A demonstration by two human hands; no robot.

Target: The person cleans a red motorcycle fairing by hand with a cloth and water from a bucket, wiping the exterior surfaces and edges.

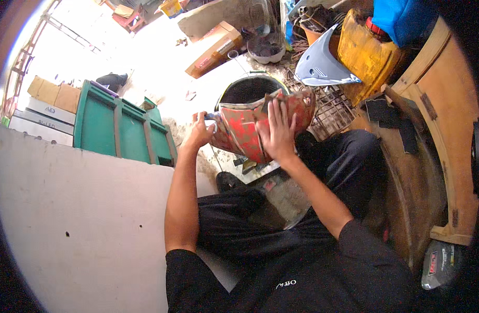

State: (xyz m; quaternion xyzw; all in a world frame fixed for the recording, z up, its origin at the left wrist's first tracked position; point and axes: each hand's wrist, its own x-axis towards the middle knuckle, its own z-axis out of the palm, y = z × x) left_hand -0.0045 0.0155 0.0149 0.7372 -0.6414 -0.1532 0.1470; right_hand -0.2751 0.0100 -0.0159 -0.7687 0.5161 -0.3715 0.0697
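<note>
A curved, shell-like panel [242, 130] with worn, patchy red paint is held up before my lap. At its left end, the fingers of my left hand [199, 131] are wrapped round the edge. My right hand [278, 130] lies on the red face with its fingers stretched out and apart. By those fingertips shows a small dark brown piece [271, 98]; whether it is sandpaper or bare surface I cannot tell. Just behind the panel stands a dark bucket [244, 89], its lower part hidden.
A pale grey-blue plastic panel [323, 65] leans beside a yellow jerrycan [360, 55] at the far right. A wire rack [330, 112] lies below them. Left stand a white wall [83, 208] and a green cabinet [119, 128]. Curved wooden boards [432, 130] rise at my right.
</note>
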